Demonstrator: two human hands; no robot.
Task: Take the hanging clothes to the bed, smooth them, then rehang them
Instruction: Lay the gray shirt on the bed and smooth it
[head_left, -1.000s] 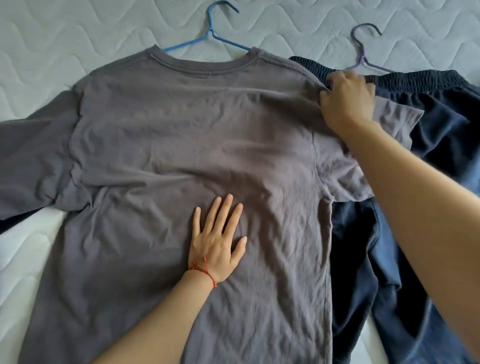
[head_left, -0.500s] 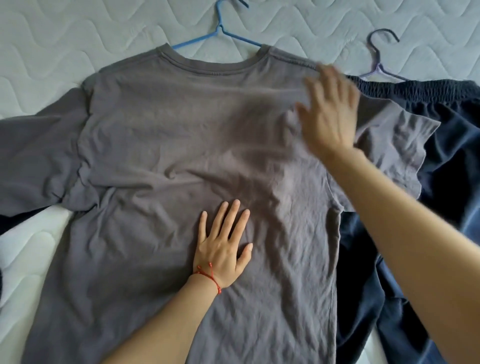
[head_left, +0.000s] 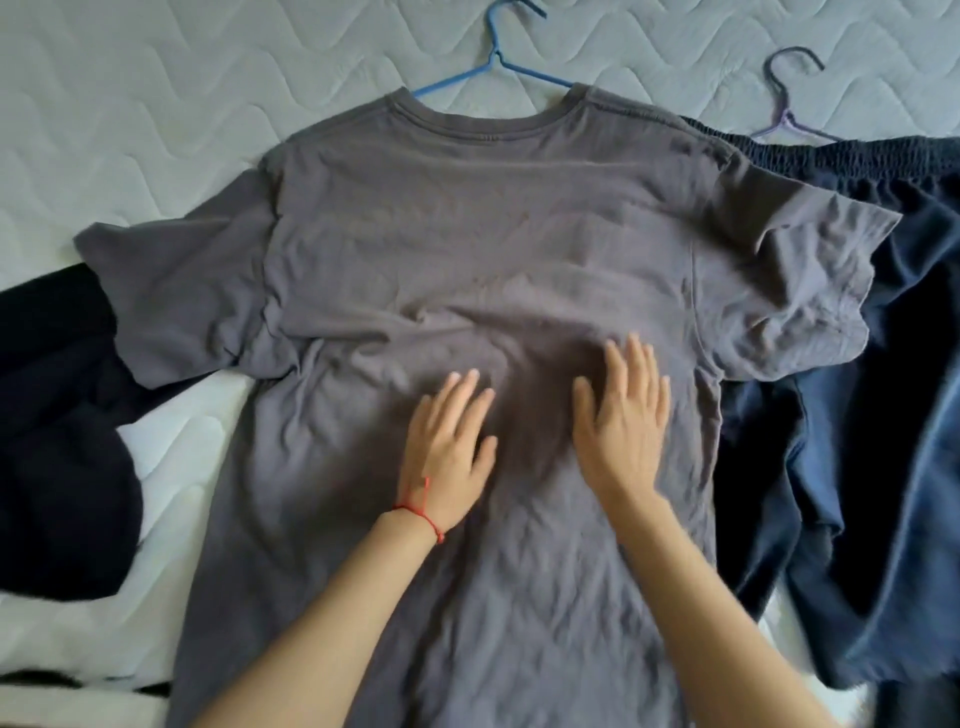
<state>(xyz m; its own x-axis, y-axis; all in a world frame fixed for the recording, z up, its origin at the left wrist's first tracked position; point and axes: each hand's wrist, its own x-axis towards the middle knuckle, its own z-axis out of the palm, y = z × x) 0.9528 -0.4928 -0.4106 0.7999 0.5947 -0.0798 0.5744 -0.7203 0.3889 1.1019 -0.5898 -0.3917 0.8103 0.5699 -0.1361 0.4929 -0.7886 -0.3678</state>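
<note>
A grey T-shirt (head_left: 467, 249) lies flat on the bed with a blue hanger (head_left: 498, 62) still through its neck. Both palms rest on the shirt's middle, side by side. My left hand (head_left: 447, 452), with a red string at the wrist, lies flat with fingers spread. My right hand (head_left: 623, 421) lies flat beside it, fingers apart and pointing up the shirt. Neither hand grips anything. Creases run across the shirt's middle and lower part.
Navy trousers (head_left: 857, 364) on a purple hanger (head_left: 784, 114) lie to the right, partly under the shirt's sleeve. A dark garment (head_left: 57, 415) lies at the left edge. The quilted pale mattress (head_left: 156, 104) shows above and at the left.
My right hand let go of the shirt's right shoulder and came down onto the shirt's middle beside my left hand. The left hand stayed roughly in place.
</note>
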